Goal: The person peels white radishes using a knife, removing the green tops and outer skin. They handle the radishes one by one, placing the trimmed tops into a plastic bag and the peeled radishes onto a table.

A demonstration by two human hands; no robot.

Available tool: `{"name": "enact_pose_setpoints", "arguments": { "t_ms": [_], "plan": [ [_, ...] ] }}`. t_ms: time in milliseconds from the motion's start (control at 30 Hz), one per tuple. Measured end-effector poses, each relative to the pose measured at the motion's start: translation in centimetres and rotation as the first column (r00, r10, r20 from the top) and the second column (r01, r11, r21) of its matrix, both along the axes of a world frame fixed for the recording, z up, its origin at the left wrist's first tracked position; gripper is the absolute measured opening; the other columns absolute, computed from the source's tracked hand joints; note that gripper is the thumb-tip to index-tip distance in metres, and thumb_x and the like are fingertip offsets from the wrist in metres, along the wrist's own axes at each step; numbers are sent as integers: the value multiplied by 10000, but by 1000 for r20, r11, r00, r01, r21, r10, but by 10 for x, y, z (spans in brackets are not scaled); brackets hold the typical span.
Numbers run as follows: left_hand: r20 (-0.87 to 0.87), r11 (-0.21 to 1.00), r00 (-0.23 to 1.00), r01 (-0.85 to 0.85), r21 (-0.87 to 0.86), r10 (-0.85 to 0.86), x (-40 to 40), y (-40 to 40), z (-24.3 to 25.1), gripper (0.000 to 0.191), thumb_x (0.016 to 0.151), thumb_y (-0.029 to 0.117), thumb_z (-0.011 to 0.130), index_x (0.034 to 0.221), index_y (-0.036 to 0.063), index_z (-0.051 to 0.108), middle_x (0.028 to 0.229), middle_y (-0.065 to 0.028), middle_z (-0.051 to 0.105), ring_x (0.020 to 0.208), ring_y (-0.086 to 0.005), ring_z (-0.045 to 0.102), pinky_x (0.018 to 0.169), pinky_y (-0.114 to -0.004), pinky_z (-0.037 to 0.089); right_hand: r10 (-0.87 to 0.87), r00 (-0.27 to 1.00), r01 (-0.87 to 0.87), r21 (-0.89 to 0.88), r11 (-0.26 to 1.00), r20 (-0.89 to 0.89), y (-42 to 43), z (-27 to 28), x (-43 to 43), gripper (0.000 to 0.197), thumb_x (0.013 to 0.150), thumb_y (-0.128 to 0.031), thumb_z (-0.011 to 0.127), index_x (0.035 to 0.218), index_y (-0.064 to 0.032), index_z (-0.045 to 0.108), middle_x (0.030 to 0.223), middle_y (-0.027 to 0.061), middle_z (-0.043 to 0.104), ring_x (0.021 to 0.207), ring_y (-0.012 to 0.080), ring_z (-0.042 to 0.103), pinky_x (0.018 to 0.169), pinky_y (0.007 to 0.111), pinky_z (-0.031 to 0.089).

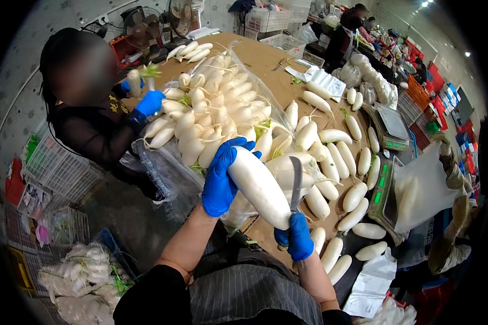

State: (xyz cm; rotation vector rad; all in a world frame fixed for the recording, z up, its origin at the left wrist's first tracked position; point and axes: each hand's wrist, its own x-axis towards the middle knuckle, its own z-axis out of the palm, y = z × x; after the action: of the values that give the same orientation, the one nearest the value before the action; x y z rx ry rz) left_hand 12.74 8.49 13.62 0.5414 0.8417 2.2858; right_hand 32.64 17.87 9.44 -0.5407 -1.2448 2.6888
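Observation:
A large white daikon radish (261, 186) slants across the middle of the view, its upper end in the grip of my left hand (223, 178), which wears a blue glove. Also gloved in blue, my right hand (299, 239) is closed around the handle of a knife. The knife's curved blade (297, 183) points up, just right of the daikon's lower end. Whether the blade touches the radish cannot be told. Beyond my hands, a heap of daikon radishes (215, 105) lies on clear plastic sheeting (244, 61) on the table.
Loose daikons (354, 196) are spread over the brown tabletop (244, 42) to the right. Two digital scales (384, 199) stand along that side, near a person holding a plastic bag (421, 183). At left, a co-worker's blue-gloved hand (150, 103) is by the heap. Bagged radishes (85, 272) sit lower left.

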Motion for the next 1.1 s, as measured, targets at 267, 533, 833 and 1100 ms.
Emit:
{"name": "enact_pose_setpoints", "arguments": {
  "t_ms": [267,533,833,1100],
  "plan": [
    [42,997,999,-29,-75,32,-12,6,-25,399,947,286,457,1208,-13,500,1231,-152,542,1123,-261,524,993,-396,407,-194,980,181,-221,958,-42,1,-9,38,503,843,-260,616,1249,-21,438,698,31,524,420,68,363,374,211,275],
    [-655,692,755,-464,-553,-17,15,-34,-117,513,764,254,734,1174,52,500,1111,-108,562,1018,-230,551,890,-349,454,-833,493,755,354,552,250,-5,-72,215,483,877,-498,510,1049,-54,595,489,-58,365,377,58,338,341,216,194],
    [-679,472,627,-499,-727,-382,19,-16,-82,600,651,308,794,1129,62,527,1054,-161,591,962,-324,585,840,-406,474,-938,125,667,672,321,323,-15,-101,245,312,885,-343,602,859,-33,577,576,23,511,365,102,393,344,256,298],
    [-427,780,895,-359,-512,131,-30,-22,-71,469,687,173,795,1051,41,530,993,-76,595,906,-196,577,834,-355,486,-955,277,239,954,180,111,36,-94,286,323,877,-134,610,1152,26,557,711,49,599,511,102,495,464,260,417]
  ]
}}
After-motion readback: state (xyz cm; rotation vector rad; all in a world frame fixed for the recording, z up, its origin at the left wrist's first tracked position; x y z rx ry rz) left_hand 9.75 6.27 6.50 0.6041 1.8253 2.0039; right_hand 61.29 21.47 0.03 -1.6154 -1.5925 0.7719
